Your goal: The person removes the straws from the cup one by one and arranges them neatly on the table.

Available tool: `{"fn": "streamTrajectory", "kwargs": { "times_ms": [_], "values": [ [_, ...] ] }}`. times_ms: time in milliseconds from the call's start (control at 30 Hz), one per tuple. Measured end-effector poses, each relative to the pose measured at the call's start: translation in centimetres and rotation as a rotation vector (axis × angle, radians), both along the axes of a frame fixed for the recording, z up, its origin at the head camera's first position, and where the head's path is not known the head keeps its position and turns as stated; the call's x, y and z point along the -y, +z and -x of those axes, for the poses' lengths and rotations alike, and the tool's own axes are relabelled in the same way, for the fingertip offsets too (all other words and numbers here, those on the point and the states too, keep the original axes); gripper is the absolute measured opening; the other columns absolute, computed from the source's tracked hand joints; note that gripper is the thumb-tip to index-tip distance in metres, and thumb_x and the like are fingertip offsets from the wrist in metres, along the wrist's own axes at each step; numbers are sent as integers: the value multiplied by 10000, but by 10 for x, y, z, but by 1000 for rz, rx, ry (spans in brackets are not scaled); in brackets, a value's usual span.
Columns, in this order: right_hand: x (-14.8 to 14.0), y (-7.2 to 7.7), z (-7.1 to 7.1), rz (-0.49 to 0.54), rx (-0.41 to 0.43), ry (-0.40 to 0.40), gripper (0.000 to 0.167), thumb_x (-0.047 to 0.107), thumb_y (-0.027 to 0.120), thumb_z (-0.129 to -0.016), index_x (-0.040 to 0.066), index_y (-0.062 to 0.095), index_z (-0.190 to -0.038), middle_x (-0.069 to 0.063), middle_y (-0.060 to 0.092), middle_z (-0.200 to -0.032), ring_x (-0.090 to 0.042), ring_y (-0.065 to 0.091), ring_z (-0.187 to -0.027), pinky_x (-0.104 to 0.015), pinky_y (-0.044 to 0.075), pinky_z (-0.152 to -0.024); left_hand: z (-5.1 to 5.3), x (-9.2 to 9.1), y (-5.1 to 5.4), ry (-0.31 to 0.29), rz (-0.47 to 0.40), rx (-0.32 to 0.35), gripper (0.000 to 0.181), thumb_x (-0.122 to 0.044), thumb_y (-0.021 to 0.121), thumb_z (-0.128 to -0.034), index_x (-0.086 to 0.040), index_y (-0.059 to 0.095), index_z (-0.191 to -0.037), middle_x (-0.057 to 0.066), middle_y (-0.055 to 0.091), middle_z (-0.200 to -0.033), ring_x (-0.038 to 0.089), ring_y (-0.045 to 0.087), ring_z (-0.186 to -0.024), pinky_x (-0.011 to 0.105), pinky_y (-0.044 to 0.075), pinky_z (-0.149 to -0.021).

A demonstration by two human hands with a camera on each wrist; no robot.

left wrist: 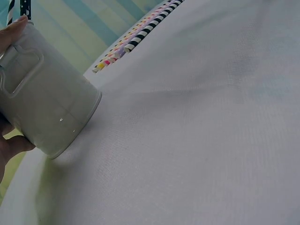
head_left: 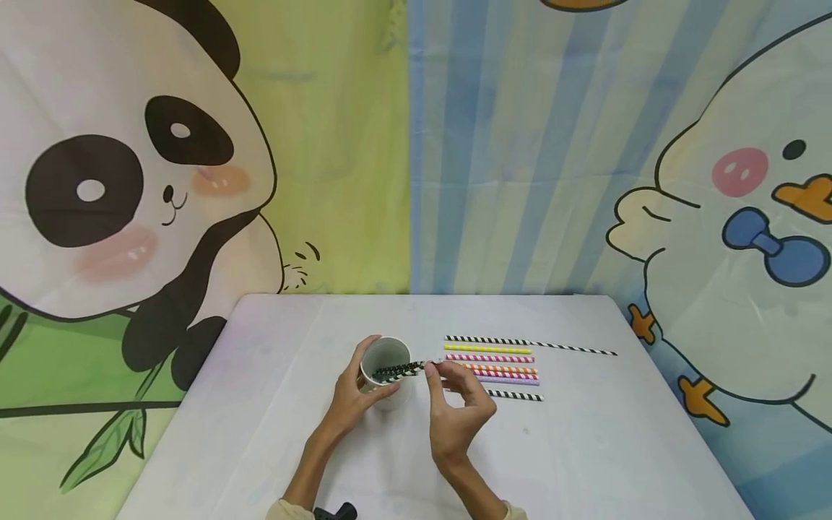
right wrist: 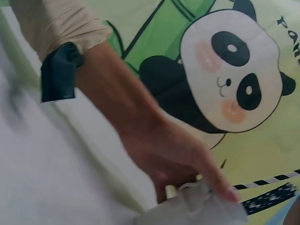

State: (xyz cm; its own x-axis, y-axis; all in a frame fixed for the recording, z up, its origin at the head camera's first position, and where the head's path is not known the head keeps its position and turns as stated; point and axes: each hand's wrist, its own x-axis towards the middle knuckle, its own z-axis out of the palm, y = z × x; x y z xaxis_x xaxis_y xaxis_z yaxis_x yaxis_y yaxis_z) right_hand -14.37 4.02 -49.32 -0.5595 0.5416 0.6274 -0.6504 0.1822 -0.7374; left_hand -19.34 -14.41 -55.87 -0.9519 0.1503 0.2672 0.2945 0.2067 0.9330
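My left hand [head_left: 351,393] grips a pale grey cup [left wrist: 56,98] round its side, tilting it with the mouth toward the right. Inside the cup lie dark paper straws [head_left: 395,373], some striped and some dotted, their ends sticking out past the rim. At those ends, my right hand [head_left: 458,419] pinches a black-and-white straw between thumb and forefinger; which one is hard to make out. In the right wrist view, a striped straw [right wrist: 267,181] and a dotted black straw [right wrist: 272,198] project from the cup.
Right of the cup, a row of paper straws lies on the white table [head_left: 585,448]: yellow [head_left: 487,349], pink [head_left: 487,357], purple [head_left: 520,382] and black-striped [head_left: 516,395] among them. Two striped straws [head_left: 572,349] lie end to end behind. A black object [head_left: 338,513] shows near my left sleeve.
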Motion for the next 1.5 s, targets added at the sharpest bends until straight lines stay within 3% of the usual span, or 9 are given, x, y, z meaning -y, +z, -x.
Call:
{"fn": "streamTrajectory", "kwargs": {
  "times_ms": [167,400,500,700,867,1233,1500],
  "values": [
    [-11,20,2,97,-47,97,99,-98,812,-915,-90,762,-1000,-161,808,-901,-110,809,-835,-213,637,-738,-1,3,0,-1,-2,6,924,-238,902,-907,-280,390,-1675,164,580,-1562,452,588,-1401,732,449,-1168],
    [-26,49,8,279,-153,317,158,-170,721,-949,-243,651,-1070,-126,795,-943,-203,815,-824,-378,678,-698,0,5,-3,-12,-2,-15,911,-216,886,-921,-292,382,-1676,209,543,-1580,502,555,-1409,753,444,-1160],
    [-34,61,10,300,-174,355,180,-168,707,-960,-268,632,-1089,-138,793,-950,-209,805,-843,-419,680,-699,0,5,-3,-14,-8,-8,914,-220,885,-919,-289,381,-1678,223,538,-1583,508,546,-1416,759,432,-1167],
    [-57,78,13,248,-176,368,187,-125,682,-1003,-237,657,-1151,-185,771,-972,-225,799,-864,-390,683,-732,-1,5,-4,-8,-16,6,913,-222,886,-919,-293,379,-1675,210,546,-1580,494,551,-1424,758,415,-1184],
    [-77,83,17,241,-187,349,198,-135,690,-993,-247,660,-1154,-181,771,-963,-237,795,-854,-387,683,-738,-2,3,-5,-11,-16,6,912,-222,880,-924,-289,372,-1679,192,553,-1579,476,561,-1421,759,419,-1180],
    [-122,79,30,179,-156,233,237,-134,741,-957,-237,714,-1168,-154,823,-983,-217,815,-863,-345,663,-741,-1,0,-1,-18,-16,8,914,-229,883,-918,-296,376,-1676,181,555,-1576,475,562,-1422,760,421,-1176],
    [-152,68,40,177,-152,202,276,-161,766,-921,-281,689,-1157,-162,832,-970,-215,825,-826,-323,654,-708,1,1,-3,-8,-9,5,915,-222,884,-917,-299,378,-1675,177,560,-1573,465,572,-1403,758,433,-1166]
  ]
}}
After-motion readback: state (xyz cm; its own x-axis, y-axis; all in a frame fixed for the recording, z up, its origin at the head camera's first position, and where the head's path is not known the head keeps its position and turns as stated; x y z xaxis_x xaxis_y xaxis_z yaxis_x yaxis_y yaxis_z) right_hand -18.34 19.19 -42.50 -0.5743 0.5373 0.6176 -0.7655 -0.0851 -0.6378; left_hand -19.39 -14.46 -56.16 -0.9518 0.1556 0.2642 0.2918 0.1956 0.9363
